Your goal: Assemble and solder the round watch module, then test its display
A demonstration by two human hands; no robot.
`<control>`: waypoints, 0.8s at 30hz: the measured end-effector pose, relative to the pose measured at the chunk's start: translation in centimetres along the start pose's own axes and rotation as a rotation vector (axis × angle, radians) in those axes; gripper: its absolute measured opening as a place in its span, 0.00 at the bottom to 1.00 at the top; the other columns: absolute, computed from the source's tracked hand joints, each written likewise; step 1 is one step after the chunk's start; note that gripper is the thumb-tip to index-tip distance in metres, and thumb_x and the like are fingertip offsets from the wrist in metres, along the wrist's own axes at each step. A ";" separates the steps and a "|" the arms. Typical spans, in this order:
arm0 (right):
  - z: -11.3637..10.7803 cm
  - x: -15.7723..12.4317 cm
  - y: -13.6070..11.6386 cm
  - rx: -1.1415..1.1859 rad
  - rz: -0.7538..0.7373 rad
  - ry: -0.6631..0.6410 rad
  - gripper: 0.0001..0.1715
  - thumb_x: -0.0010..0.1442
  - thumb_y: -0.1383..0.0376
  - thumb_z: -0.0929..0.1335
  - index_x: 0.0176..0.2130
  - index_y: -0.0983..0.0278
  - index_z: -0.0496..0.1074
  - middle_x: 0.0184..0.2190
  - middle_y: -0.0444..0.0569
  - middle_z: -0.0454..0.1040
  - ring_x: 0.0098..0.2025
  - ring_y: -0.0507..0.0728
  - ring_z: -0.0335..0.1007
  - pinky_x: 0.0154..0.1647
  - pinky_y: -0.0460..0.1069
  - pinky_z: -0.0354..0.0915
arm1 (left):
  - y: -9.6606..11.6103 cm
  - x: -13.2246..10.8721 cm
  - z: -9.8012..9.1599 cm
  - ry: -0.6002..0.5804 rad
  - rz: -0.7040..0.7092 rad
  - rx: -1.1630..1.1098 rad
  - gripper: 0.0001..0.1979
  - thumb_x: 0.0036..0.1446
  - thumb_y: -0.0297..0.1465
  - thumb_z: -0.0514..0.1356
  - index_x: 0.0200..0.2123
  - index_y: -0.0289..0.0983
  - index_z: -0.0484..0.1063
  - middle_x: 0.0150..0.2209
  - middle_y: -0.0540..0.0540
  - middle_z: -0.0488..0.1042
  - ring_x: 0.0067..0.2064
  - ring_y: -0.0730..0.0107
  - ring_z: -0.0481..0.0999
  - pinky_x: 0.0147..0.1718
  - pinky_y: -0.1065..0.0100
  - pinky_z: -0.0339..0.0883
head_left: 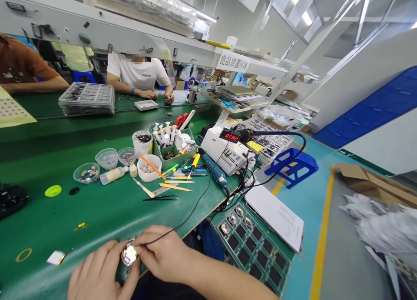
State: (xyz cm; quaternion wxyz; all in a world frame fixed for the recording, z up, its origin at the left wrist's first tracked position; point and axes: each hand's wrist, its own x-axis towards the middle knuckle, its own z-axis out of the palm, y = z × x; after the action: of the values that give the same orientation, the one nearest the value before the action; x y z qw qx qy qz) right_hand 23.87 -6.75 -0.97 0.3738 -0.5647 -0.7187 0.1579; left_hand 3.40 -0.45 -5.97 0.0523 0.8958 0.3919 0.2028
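At the near edge of a green-topped desk (pixel 107 213), the left hand (pixel 100 271) grasps a small round shiny metal part (pixel 130 254) between its thumb and fingers. The right hand (pixel 166 256) has its thumb and forefinger drawn together against the right side of the part; a thin black cable (pixel 182 221) runs across the desk to these fingertips, and I cannot tell whether they pinch the cable, the part or both.

Just left of the left hand lies a flat white square piece with a golden edge (pixel 57 257), and nearer the desk's left edge a thin yellow ring (pixel 24 255). Farther from the near edge lie a bright lime-green disc (pixel 53 191) and, just beside it, a small black disc (pixel 74 190).

Towards the desk's right edge, black slender tweezers (pixel 160 198) lie in front of yellow-handled tools (pixel 178 187). A white boxy unit with a red digital display (pixel 213 145) stands at that edge. Beyond the edge, a green tray with black rectangular recesses (pixel 260 241) carries several round metal pieces (pixel 232 218) at its far left corner, next to white paper sheets (pixel 276 215).
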 end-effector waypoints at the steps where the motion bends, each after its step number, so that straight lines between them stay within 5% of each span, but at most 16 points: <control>1: 0.0 0.0 0.0 0.006 0.003 0.005 0.10 0.70 0.67 0.67 0.46 0.65 0.80 0.40 0.49 0.86 0.44 0.55 0.82 0.52 0.46 0.76 | -0.1 0.0 0.0 -0.002 0.009 0.002 0.16 0.63 0.43 0.59 0.49 0.47 0.80 0.49 0.49 0.84 0.47 0.58 0.82 0.42 0.60 0.69; 18: 0.0 0.1 0.1 0.018 -0.036 0.064 0.10 0.70 0.68 0.68 0.45 0.67 0.81 0.39 0.51 0.86 0.41 0.56 0.83 0.50 0.46 0.76 | -0.8 -0.1 0.7 0.063 0.076 0.004 0.16 0.63 0.44 0.61 0.50 0.47 0.78 0.48 0.49 0.83 0.46 0.59 0.81 0.41 0.61 0.65; 24: -0.7 0.4 -0.4 0.094 -0.012 0.004 0.12 0.70 0.70 0.67 0.48 0.63 0.79 0.41 0.51 0.85 0.42 0.56 0.82 0.48 0.48 0.77 | 1.5 1.0 -1.7 0.069 0.037 -0.079 0.14 0.64 0.40 0.62 0.51 0.44 0.75 0.47 0.45 0.81 0.47 0.56 0.78 0.44 0.59 0.64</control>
State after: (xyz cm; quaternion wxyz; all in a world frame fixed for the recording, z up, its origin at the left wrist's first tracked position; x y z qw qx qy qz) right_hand 24.08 -6.62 -0.09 0.4023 -0.5426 -0.7129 0.1883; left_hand 4.37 -0.85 -3.67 0.0703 0.8927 0.3687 0.2495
